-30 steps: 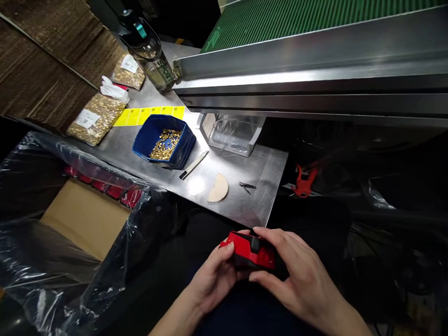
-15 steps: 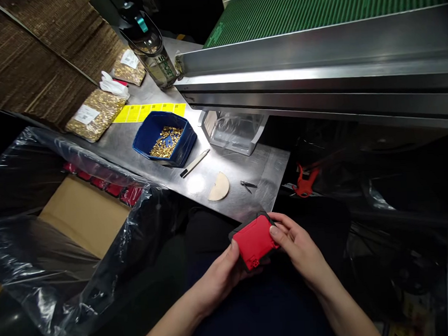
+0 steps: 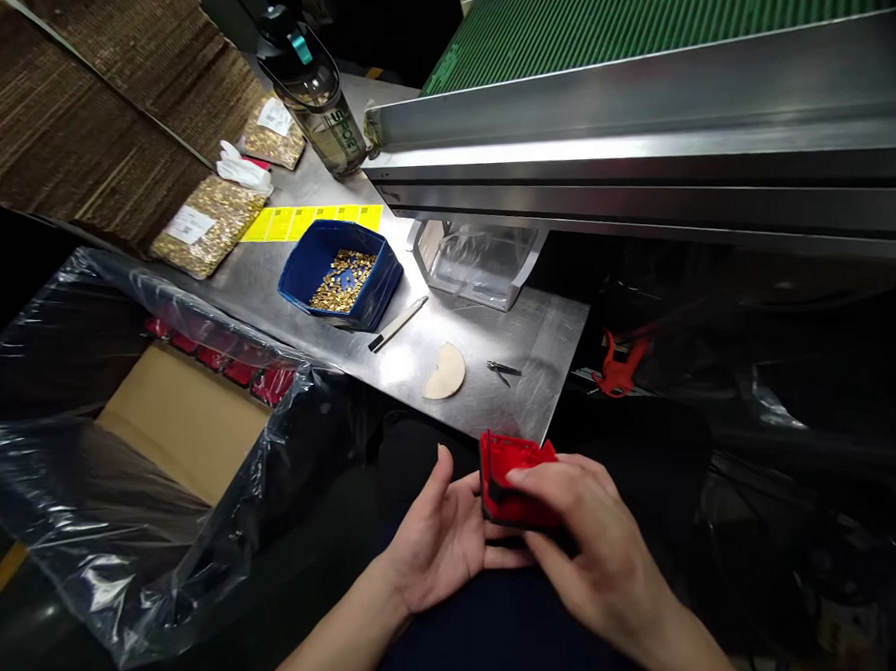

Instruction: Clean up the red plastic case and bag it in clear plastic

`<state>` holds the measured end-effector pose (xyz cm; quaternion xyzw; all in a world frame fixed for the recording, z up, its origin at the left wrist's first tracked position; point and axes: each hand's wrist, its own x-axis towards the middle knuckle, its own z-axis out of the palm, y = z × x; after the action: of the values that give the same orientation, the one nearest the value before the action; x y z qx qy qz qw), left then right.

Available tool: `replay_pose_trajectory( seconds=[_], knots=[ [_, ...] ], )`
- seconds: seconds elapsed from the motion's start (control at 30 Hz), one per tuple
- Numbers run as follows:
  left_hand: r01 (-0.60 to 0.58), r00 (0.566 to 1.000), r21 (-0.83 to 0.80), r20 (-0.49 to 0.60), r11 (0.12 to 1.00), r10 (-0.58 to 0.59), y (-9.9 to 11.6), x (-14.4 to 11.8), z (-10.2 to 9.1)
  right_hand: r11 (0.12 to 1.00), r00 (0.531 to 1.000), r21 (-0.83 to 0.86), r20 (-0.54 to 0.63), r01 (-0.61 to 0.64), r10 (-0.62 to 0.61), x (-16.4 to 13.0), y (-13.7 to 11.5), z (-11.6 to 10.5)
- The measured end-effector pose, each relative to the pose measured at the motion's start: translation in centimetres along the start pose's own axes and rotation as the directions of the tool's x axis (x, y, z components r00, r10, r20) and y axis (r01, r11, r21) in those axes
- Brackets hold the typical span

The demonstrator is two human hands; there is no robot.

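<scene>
My right hand [image 3: 597, 528] grips a red and black plastic part [image 3: 515, 454], its fingers over the top and its thumb at the lower edge. The part's recessed red side shows, and the fingers hide some of it. Below and to the left, my left hand [image 3: 444, 541] lies open, palm up, thumb spread away. Its fingertips reach under the part; whether they bear any weight I cannot tell. Both hands are over my lap, in front of the metal table [image 3: 543, 356].
On the table are a blue bin [image 3: 295, 281] of brass-coloured pieces, a marker [image 3: 398, 325], a beige half-disc [image 3: 445, 373] and a small dark tool [image 3: 504, 371]. At left stands a plastic-lined box [image 3: 189, 419] with red parts. A conveyor's metal rail [image 3: 632, 116] crosses the right.
The plastic part has been turned from its flat red face to its recessed side. My left hand has let go and opened; my right hand has shifted over the part.
</scene>
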<state>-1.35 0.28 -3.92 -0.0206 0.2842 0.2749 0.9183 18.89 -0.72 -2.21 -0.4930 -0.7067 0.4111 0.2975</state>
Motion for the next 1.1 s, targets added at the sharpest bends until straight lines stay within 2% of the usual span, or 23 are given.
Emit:
replay_pose_trajectory(
  seconds=[0.07, 0.1, 0.17, 0.2, 0.27, 0.33, 0.37, 0.43, 0.47, 0.53, 0.63, 0.8, 0.9, 1.0, 1.1],
  knots=[
    [-0.016, 0.999, -0.08, 0.026, 0.997, 0.018, 0.1, 0.3, -0.1, 0.953, 0.96, -0.15, 0.137, 0.265, -0.245, 0.1, -1.0, 0.2],
    [-0.034, 0.999, -0.103, 0.024, 0.994, 0.036, 0.1, 0.4, -0.2, 0.924, 0.931, -0.169, 0.195, 0.343, -0.31, 0.2, -1.3, 0.2],
    [-0.071, 0.997, -0.127, 0.001, 0.989, 0.072, 0.1, 0.6, -0.4, 0.898, 0.898, -0.151, 0.234, 0.413, -0.373, 0.2, -1.5, 0.0],
    [-0.093, 0.996, -0.131, -0.014, 0.987, 0.092, 0.1, 0.6, -0.6, 0.901, 0.899, -0.127, 0.215, 0.414, -0.383, 0.1, -1.3, -0.2],
    [-0.136, 0.991, -0.139, -0.028, 0.981, 0.133, 0.2, 0.4, -0.8, 0.94, 0.942, -0.079, 0.079, 0.331, -0.325, -0.3, -0.9, -0.6],
    [-0.159, 0.987, -0.145, -0.026, 0.977, 0.156, 0.3, 0.1, -1.0, 0.994, 0.988, -0.027, -0.107, 0.11, -0.113, -0.7, -0.2, -1.0],
    [-0.161, 0.987, -0.145, -0.023, 0.976, 0.159, 0.3, 0.0, -1.1, 1.0, 0.983, 0.006, -0.182, -0.029, 0.03, -0.9, 0.1, -1.1],
    [-0.157, 0.988, -0.141, -0.018, 0.977, 0.156, 0.4, -0.2, -1.2, 0.959, 0.923, 0.067, -0.263, -0.274, 0.282, -1.0, 0.6, -1.4],
    [-0.152, 0.988, -0.141, -0.015, 0.978, 0.152, 0.4, -0.2, -1.3, 0.93, 0.888, 0.088, -0.275, -0.358, 0.368, -1.0, 0.8, -1.5],
    [-0.134, 0.991, -0.152, 0.003, 0.979, 0.136, 0.4, -0.2, -1.5, 0.886, 0.843, 0.111, -0.274, -0.449, 0.462, -0.8, 1.0, -1.5],
    [-0.105, 0.993, -0.168, 0.04, 0.98, 0.113, 0.4, -0.3, -2.0, 0.873, 0.844, 0.114, -0.222, -0.474, 0.488, -0.3, 0.9, -1.3],
    [-0.13, 0.99, -0.164, 0.033, 0.978, 0.137, 0.9, -0.7, -2.7, 0.907, 0.907, 0.073, -0.05, -0.415, 0.419, 0.8, -0.1, 0.0],
    [-0.151, 0.988, -0.172, 0.018, 0.974, 0.156, 1.4, -1.2, -3.2, 0.925, 0.926, 0.046, 0.049, -0.377, 0.375, 2.0, -0.6, 0.9],
    [-0.179, 0.983, -0.175, -0.002, 0.968, 0.182, 2.0, -2.0, -4.0, 0.933, 0.93, -0.048, 0.077, -0.355, 0.358, 3.7, -0.3, 1.5],
    [-0.202, 0.979, -0.158, -0.033, 0.966, 0.2, 2.3, -3.0, -4.8, 0.94, 0.956, -0.226, 0.085, -0.257, 0.281, 6.8, 0.7, 2.5]
  ],
)
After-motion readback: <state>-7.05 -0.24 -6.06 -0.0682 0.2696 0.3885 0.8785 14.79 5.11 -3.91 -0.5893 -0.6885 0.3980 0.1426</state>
